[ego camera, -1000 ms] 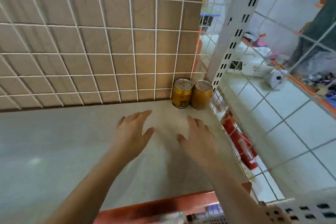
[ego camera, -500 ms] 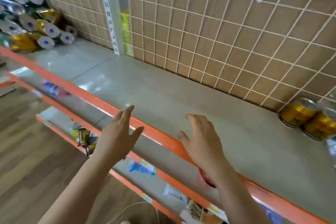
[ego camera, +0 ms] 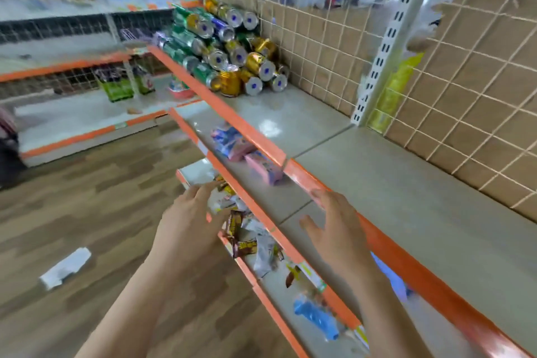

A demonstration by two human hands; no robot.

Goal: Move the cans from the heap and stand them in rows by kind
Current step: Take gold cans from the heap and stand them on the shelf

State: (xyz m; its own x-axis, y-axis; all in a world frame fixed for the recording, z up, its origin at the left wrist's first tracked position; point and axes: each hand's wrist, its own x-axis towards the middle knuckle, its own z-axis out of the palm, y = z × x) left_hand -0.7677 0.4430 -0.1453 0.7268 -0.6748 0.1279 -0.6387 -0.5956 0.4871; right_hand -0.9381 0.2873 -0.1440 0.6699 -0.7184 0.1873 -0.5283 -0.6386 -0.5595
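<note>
Orange-edged shelf (ego camera: pixel 406 192) mostly bare; can heap (ego camera: pixel 229 49) far corner; wood floor (ego camera: pixel 87 212).

I stand over a wood-plank floor (ego camera: pixel 87 212) beside orange-edged shelving. The top shelf (ego camera: pixel 421 212) is pale grey, glossy where light glares near its far end. Behind it runs a white wire grid (ego camera: pixel 465 96) over brown board, with a white slotted upright (ego camera: pixel 383 61) at the back edge. A second shelf unit (ego camera: pixel 81 113) stands across the aisle.
</note>
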